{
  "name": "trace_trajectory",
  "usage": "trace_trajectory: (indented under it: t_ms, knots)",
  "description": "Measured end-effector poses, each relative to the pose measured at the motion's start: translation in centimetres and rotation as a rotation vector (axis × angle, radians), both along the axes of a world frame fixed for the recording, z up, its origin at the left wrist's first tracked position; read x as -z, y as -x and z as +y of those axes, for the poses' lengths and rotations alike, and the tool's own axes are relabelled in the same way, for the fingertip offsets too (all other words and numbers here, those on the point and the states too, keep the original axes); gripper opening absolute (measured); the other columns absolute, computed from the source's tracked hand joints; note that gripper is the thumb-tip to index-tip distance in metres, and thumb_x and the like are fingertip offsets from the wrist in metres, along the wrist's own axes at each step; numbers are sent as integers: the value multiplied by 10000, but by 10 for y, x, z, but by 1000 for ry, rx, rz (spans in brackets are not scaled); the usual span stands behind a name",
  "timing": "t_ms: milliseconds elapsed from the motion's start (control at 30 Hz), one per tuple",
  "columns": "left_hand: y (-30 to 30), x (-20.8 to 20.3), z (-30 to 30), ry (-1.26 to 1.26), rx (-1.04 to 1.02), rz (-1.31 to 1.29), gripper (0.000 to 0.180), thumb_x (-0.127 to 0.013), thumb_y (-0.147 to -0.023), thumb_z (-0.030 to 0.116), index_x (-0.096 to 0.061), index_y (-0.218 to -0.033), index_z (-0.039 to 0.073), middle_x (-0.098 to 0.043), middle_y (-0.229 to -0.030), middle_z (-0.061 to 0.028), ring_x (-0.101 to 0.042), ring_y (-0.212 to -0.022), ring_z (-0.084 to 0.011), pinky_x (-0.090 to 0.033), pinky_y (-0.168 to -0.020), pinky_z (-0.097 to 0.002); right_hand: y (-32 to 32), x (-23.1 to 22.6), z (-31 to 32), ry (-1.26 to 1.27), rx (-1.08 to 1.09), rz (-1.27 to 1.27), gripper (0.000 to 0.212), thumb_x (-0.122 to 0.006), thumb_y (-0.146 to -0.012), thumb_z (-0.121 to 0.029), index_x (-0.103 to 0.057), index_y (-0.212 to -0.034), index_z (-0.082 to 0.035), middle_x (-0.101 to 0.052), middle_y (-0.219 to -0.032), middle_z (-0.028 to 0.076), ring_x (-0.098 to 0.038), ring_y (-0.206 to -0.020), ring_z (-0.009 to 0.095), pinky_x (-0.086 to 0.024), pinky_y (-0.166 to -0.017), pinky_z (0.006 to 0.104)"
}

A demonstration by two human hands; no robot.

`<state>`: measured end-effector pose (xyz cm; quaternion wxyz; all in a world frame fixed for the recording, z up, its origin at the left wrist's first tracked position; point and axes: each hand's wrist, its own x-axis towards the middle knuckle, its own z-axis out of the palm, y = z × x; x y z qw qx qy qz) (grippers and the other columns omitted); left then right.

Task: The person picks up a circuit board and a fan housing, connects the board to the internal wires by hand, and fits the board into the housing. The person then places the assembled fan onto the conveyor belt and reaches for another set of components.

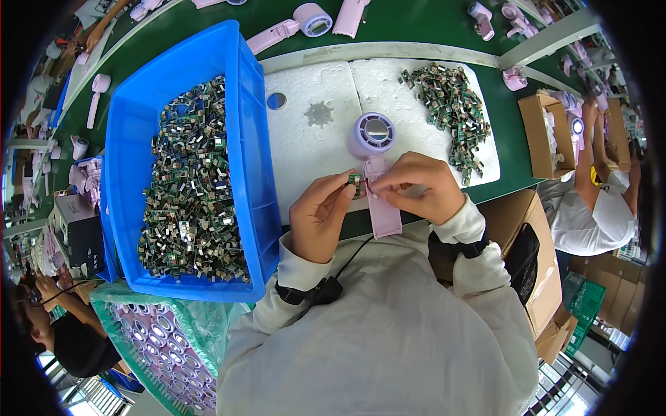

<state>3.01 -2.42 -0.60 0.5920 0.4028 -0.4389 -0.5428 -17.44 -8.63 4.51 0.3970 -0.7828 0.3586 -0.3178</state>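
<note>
Between thumb and fingers, my left hand (322, 213) pinches a small green circuit board (355, 181). Close beside it, my right hand (422, 186) has its fingertips together at thin dark wires (368, 185) that run near the board. Under both hands lies a pink-purple handheld fan (373, 134), its round head pointing away from me and its handle (385, 219) toward me. The handle looks opened, though my fingers partly cover it. A white foam sheet (305, 156) is beneath the fan's head.
At left stands a blue bin (251, 159) full of small circuit boards (191, 201). More boards (454, 111) are heaped on the foam's right side. Beyond are fan parts (281, 33); a cardboard box (538, 132) sits right. A green crate (125, 347) of fan heads stands lower left. Co-workers sit on both sides.
</note>
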Motion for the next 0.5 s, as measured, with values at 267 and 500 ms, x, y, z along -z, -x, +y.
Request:
trace_trajectory:
  t_ms: [267, 500]
  knots:
    - [0, -4, 1, -28, -37, -109, 264, -609, -988, -34, -632, -1250, -53, -657, -1231, -152, -672, -1088, -195, -559, -957, -315, -6, -1, -2, -135, -37, -6, 214, -801, -794, -16, -774, -1002, -57, -644, -818, 37, -566, -706, 135, -443, -625, 273]
    - [4, -7, 1, -80, -54, -40, 260, -607, -985, -44, -631, -1243, -56, -665, -1201, -144, -682, -1079, -201, -570, -941, -316, -16, 4, 6, -303, 215, -98, 176, -801, -802, -11, -764, -971, -36, -601, -772, 19, -507, -675, 88, -408, -600, 257]
